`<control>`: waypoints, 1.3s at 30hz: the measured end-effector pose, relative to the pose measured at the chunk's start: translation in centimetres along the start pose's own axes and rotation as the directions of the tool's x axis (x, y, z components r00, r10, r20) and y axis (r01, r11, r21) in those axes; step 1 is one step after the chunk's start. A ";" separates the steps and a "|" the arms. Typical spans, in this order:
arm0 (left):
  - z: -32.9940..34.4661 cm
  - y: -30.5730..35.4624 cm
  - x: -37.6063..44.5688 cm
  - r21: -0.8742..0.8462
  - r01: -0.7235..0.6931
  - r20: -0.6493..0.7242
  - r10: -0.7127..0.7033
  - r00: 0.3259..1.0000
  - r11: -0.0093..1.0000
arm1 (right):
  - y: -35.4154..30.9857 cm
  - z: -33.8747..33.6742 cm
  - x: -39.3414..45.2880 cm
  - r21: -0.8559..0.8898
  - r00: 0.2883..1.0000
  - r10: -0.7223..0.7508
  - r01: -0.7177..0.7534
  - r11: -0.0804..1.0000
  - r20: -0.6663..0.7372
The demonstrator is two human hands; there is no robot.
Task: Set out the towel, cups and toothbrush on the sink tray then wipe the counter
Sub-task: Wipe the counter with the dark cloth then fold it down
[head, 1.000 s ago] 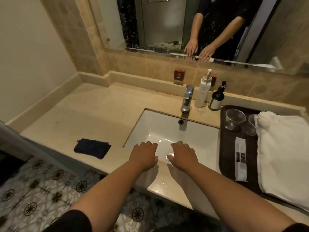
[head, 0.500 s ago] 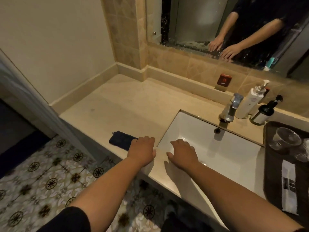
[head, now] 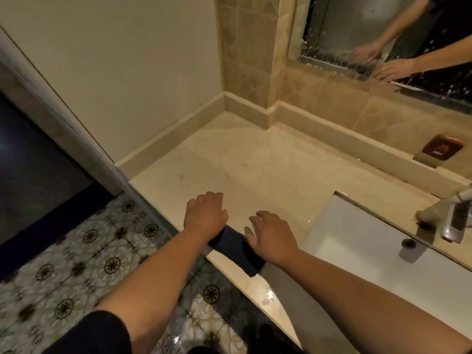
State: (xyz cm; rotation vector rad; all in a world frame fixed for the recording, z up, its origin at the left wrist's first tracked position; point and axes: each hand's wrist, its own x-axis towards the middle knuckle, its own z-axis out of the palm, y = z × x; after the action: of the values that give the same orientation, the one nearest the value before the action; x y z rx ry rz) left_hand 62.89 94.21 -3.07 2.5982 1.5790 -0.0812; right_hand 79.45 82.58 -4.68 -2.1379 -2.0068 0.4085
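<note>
A small dark blue cloth (head: 236,249) lies on the beige counter (head: 255,169) near its front edge, left of the sink. My left hand (head: 205,215) hovers palm down just beyond the cloth, fingers spread, and its wrist covers the cloth's far left corner. My right hand (head: 273,237) is palm down at the cloth's right side, with the thumb at the cloth's edge and the fingers apart. Neither hand grips the cloth. The tray, towel, cups and toothbrush are out of view.
The white sink basin (head: 370,251) is set into the counter on the right, with the chrome faucet (head: 449,221) behind it. A red "HOT" sign (head: 441,149) stands on the back ledge below the mirror (head: 383,34). Patterned floor tiles (head: 76,264) lie below left. Water drops glint on the front edge.
My view has swung left, so the tray and bottles have left the frame. Both hands have moved left from the sink's front rim to the dark blue cloth.
</note>
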 end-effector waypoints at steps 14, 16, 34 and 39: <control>5.0 -14.8 12.2 -0.104 0.213 0.004 -0.213 0.977 0.972 | -6.6 7.1 -0.8 -0.233 0.989 -0.095 0.119 0.965 0.113; 6.1 -16.1 13.4 -0.088 0.209 0.023 -0.207 0.978 0.974 | -7.2 7.6 -1.1 -0.254 0.991 -0.052 0.082 0.964 0.121; 8.1 -17.1 14.1 -0.085 0.172 0.022 -0.170 0.985 0.981 | -0.5 -4.9 10.0 0.937 0.860 0.373 -0.332 -0.107 0.347; 8.3 -17.1 14.5 -0.083 0.205 0.009 -0.204 0.979 0.975 | 7.4 -7.4 23.2 0.823 0.879 0.475 -0.233 0.518 -0.050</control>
State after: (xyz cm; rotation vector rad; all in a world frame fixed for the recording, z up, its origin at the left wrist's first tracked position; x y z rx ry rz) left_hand 54.47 113.90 -13.75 2.3661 1.8039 -0.0304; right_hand 90.00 105.51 -1.78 -1.8105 -0.8847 0.8369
